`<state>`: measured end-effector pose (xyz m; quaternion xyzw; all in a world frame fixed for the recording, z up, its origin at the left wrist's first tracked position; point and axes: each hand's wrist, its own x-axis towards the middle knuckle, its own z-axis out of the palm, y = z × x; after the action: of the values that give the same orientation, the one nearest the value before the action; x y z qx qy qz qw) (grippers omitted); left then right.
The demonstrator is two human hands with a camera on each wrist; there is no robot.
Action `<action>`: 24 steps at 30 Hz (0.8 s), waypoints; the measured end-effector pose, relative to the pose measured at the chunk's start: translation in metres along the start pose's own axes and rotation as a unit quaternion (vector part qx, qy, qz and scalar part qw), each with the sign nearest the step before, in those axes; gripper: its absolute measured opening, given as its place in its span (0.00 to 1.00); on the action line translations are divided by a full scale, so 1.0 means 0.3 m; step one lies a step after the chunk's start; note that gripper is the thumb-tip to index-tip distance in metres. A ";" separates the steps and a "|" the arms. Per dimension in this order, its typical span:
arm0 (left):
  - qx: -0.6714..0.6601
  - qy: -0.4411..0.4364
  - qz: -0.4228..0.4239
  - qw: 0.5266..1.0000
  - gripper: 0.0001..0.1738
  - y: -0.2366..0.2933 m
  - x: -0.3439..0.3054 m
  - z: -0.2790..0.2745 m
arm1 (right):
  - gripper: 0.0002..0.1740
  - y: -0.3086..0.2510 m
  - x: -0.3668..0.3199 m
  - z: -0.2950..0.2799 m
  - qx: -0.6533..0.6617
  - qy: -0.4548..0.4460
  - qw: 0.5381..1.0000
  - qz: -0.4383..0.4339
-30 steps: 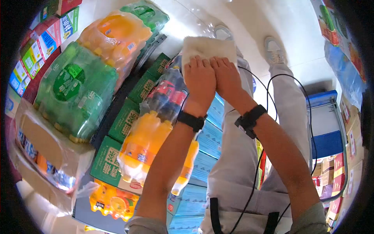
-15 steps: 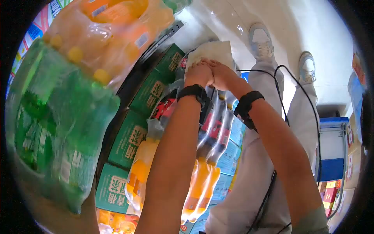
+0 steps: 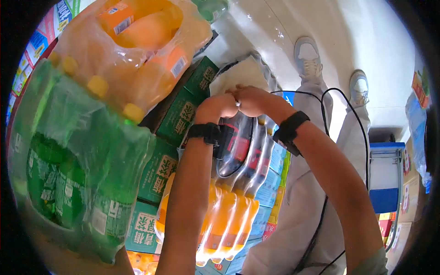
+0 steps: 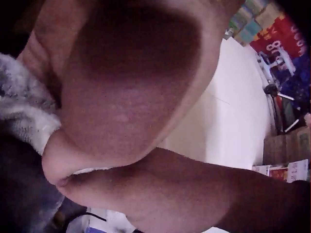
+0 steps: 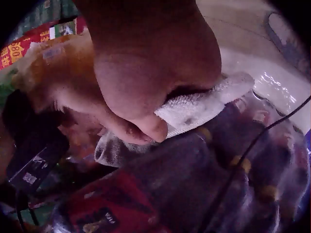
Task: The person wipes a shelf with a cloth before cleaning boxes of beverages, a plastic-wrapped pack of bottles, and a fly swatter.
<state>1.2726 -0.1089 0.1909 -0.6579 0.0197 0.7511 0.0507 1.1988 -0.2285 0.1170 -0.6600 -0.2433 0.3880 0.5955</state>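
Observation:
A small white towel (image 3: pixel 243 75) lies over the far end of a shrink-wrapped pack of dark cola bottles with red labels (image 3: pixel 242 149). Both hands are at its near edge, side by side, thumbs close together. My left hand (image 3: pixel 216 106) grips the left part with bent fingers. Beside it my right hand (image 3: pixel 257 101) holds the towel too. In the right wrist view, the terry cloth (image 5: pixel 192 114) bunches out from under the right hand (image 5: pixel 160 77), its thumb against the edge. The left wrist view shows towel folds (image 4: pixel 29 107) by the left hand (image 4: pixel 126 97); most fingertips are hidden.
Wrapped orange-drink bottles (image 3: pixel 224 224) stand nearer, with green cartons (image 3: pixel 158 169) to their left. Large packs of green bottles (image 3: pixel 82 160) and orange bottles (image 3: pixel 137 50) flank the left. A black cable (image 3: pixel 324 123) loops over the legs; a blue-and-white cart (image 3: pixel 385 174) stands right.
The hands have drawn the towel back toward the body, and their fingers, stretched flat on it earlier, are now bent. The head view has moved closer to the packs.

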 end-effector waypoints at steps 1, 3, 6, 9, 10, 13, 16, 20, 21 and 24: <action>-0.016 0.004 0.020 1.000 0.22 -0.021 0.033 0.023 | 0.20 -0.039 0.003 -0.066 -0.013 -0.047 0.995 0.089; -0.042 -0.016 0.051 0.998 0.23 -0.069 0.120 0.037 | 0.25 -0.012 0.044 -0.130 -0.020 -0.134 0.978 0.160; -0.070 -0.077 0.078 0.992 0.23 -0.064 0.204 0.015 | 0.28 0.053 0.034 -0.103 -0.039 -0.158 0.968 0.189; -0.022 -0.056 0.110 0.992 0.21 -0.064 0.185 0.030 | 0.27 0.078 0.022 -0.050 -0.010 -0.166 0.968 0.189; -0.053 -0.033 0.129 0.990 0.20 -0.097 0.167 0.060 | 0.26 0.012 0.014 -0.076 0.009 -0.165 0.969 0.186; -0.144 -0.032 0.080 0.986 0.21 -0.125 0.001 0.083 | 0.17 -0.115 0.007 -0.054 0.052 -0.096 0.985 0.132; -0.138 -0.080 -0.012 0.987 0.22 -0.073 -0.255 -0.003 | 0.15 -0.262 0.027 -0.034 -0.025 -0.119 0.992 0.023; -0.017 -0.081 -0.025 0.996 0.22 -0.048 -0.451 -0.055 | 0.18 -0.446 0.033 -0.072 0.063 -0.231 0.969 0.065; 0.004 -0.097 -0.035 0.995 0.21 -0.022 -0.465 -0.049 | 0.17 -0.419 0.020 -0.017 0.118 -0.206 0.969 0.072; -0.005 -0.035 -0.008 0.999 0.16 -0.037 -0.401 0.034 | 0.18 -0.439 -0.063 -0.162 0.115 -0.137 0.977 0.118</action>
<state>1.2791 -0.1029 0.3117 -0.6320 0.0086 0.7730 0.0541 1.2454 -0.2496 0.2490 -0.5521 -0.1965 0.5675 0.5783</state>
